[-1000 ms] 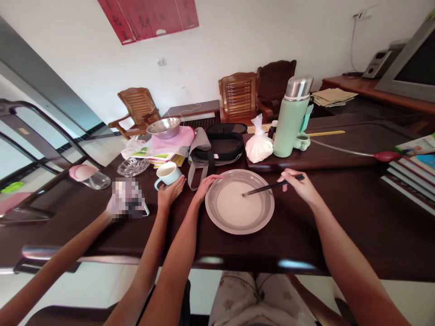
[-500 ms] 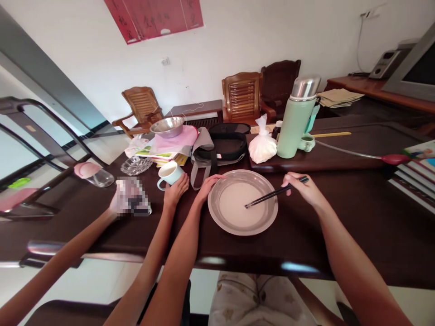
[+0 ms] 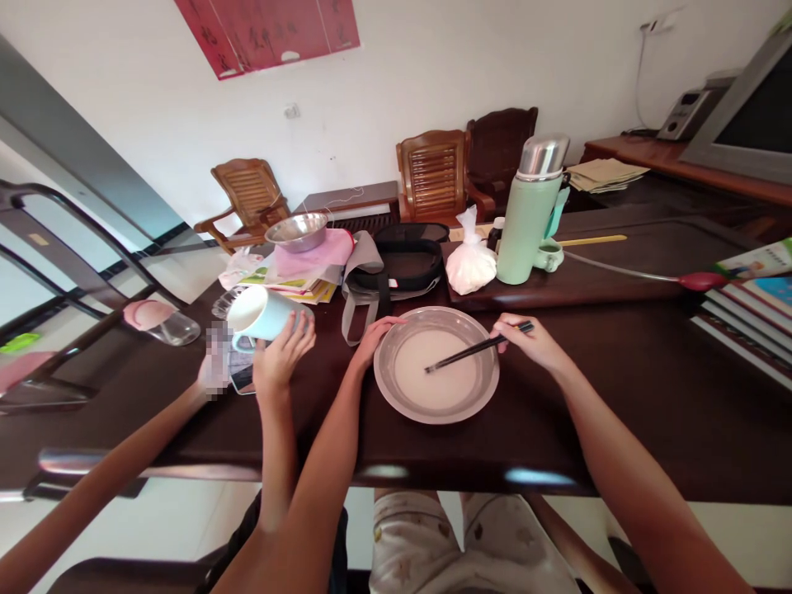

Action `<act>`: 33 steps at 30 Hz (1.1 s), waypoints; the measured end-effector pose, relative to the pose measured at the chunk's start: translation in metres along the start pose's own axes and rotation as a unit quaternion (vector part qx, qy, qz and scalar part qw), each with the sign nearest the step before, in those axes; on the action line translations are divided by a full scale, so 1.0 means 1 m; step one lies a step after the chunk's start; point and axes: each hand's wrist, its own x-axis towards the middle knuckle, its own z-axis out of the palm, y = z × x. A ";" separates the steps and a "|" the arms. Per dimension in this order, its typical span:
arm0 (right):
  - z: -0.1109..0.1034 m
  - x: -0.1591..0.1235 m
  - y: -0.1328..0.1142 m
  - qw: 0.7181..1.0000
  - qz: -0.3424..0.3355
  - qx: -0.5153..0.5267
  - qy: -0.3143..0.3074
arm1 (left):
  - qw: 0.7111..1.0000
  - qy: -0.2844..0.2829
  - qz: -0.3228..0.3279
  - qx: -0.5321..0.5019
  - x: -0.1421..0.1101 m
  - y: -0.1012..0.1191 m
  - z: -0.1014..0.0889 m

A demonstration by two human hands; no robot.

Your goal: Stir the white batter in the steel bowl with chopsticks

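A round metal plate holding a whitish batter lies on the dark wooden table in front of me. My left hand rests curled on the plate's left rim. My right hand is closed on a pair of dark chopsticks whose tips dip into the batter. To my left another person's hand lifts a pale blue mug, tilted on its side; that person's other hand holds a blurred object.
Behind the plate are a green thermos, a knotted white bag, a black pouch, a steel bowl on books and a glass dish. Books stack at right. Wooden chairs stand by the wall.
The other person's hand has picked the mug up off the table and tilted it leftward. My chopsticks have shifted left in the batter. My left hand stays on the rim.
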 end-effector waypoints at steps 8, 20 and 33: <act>-0.005 -0.002 -0.002 0.998 -0.009 0.004 0.059 | 0.992 -0.075 0.075 0.069 -0.066 0.004 0.017; -0.006 -0.001 0.002 0.998 -0.019 0.002 0.065 | 0.935 -0.168 0.046 0.308 0.043 -0.100 0.109; -0.008 -0.002 0.002 0.998 -0.015 -0.009 0.058 | 0.930 -0.182 0.051 0.316 0.044 -0.100 0.107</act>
